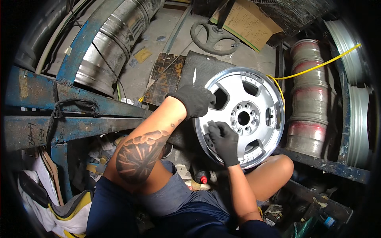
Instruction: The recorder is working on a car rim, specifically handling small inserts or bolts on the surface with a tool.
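Two gloved hands, left hand (193,100), right hand (224,139), gripping wheel rim (260,99) edge

Seated cross-legged, a person bends a tattooed left forearm inward, the gloved left hand (193,99) curled closed above the gloved right hand (223,139), fingers pinched together

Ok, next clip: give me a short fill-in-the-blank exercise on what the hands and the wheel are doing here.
1. Both hands wear ____ gloves.
2. The left hand grips the upper left edge of the silver ____, at its polished lip.
3. The right hand presses on the wheel rim at its lower ____ side.
4. A bottle with a ____ cap lies below the rim, near the person's knee.

Missing words: black; wheel rim; left; red
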Demonstrator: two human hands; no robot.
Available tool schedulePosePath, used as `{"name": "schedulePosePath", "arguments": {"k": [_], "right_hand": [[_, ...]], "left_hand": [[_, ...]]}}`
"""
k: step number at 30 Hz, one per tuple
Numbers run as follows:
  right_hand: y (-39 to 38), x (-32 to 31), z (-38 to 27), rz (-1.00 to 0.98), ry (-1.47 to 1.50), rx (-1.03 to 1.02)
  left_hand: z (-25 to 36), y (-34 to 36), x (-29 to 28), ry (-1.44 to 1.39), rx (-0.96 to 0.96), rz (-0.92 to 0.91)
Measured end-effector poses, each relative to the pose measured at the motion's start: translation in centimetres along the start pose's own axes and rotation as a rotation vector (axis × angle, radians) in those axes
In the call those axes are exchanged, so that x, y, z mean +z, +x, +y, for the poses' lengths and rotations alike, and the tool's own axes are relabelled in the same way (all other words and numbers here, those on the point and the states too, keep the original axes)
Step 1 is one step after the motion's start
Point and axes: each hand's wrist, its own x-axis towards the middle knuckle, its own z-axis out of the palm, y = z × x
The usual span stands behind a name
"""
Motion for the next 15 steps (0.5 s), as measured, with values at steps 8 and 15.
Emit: {"name": "schedulePosePath", "arguments": {"k": [8, 15], "right_hand": [[-0.8, -4.6, -0.9, -0.068, 0.755, 0.164], [-2.4, -8.0, -2.1, -0.198, 1.003, -0.127]], "left_hand": [[3.1, -0.1, -2.5, -0.439, 0.191, -0.303], [4.3, 0.3, -3.2, -0.898, 0.200, -0.290]]}}
